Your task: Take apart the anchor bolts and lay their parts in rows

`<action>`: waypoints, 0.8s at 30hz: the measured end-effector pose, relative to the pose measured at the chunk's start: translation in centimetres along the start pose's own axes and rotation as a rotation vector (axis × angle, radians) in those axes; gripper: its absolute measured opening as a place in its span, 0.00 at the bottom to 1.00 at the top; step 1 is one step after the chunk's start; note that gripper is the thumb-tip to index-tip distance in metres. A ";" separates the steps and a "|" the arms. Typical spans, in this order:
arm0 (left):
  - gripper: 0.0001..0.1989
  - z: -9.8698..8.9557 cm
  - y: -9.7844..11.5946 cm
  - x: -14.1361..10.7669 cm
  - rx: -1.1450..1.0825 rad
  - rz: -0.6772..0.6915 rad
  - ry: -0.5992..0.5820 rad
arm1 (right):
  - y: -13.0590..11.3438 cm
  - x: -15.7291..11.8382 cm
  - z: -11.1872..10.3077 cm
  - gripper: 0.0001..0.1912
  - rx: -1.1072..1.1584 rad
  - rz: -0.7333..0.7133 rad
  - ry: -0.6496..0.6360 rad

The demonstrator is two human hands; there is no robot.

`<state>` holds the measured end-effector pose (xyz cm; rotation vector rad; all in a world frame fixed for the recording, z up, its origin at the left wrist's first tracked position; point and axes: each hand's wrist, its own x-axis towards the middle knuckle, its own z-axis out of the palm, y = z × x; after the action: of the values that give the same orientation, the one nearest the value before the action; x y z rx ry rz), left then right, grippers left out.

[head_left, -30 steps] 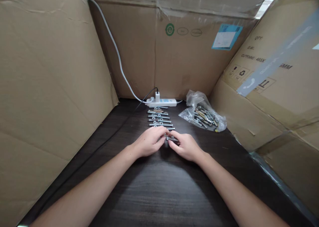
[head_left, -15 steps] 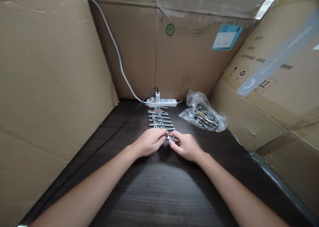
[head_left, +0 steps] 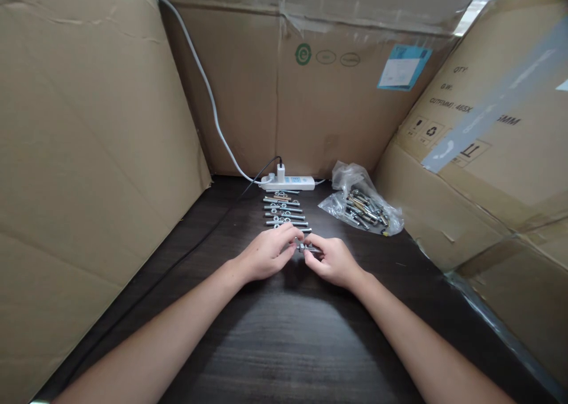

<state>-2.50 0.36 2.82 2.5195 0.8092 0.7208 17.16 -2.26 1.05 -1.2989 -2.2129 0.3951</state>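
My right hand (head_left: 332, 261) pinches a metal expansion bolt (head_left: 302, 248) between thumb and fingers. The bolt lies roughly level, its nut and threaded end pointing left and its other end hidden in my palm. Just left of that end is my left hand (head_left: 269, 252), its thumb and fingertips parted around a small gap; I make out nothing held in them. Beyond my hands, several long bolts (head_left: 290, 216) lie in rows on the dark table (head_left: 284, 345), with washers and nuts (head_left: 284, 207) among them. My left hand partly covers the nearest row.
Behind the rows sits a white power strip (head_left: 295, 183) with a plug (head_left: 280, 172) in it. A clear plastic bag (head_left: 350, 176) of metal bolts (head_left: 366, 209) lies right. A black cable (head_left: 195, 247) crosses the left side. Cardboard boxes (head_left: 239, 84) wall in three sides.
My left fingers have come off the bolt's threaded end and spread a little, so more of its nut shows. My right hand keeps its grip and has barely moved.
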 end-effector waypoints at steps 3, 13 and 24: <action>0.10 0.0 0.0 0.0 0.029 0.047 -0.005 | -0.1 0.0 -0.1 0.07 -0.007 0.013 -0.003; 0.10 0.0 0.0 0.0 0.037 0.032 -0.025 | 0.0 0.0 0.0 0.08 -0.013 0.012 0.013; 0.09 0.2 -0.1 0.0 0.033 0.013 -0.051 | 0.0 -0.1 0.0 0.06 -0.014 -0.028 0.056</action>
<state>-2.43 0.43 2.64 2.5637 0.7945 0.6493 17.19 -2.32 1.04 -1.2702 -2.1884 0.3288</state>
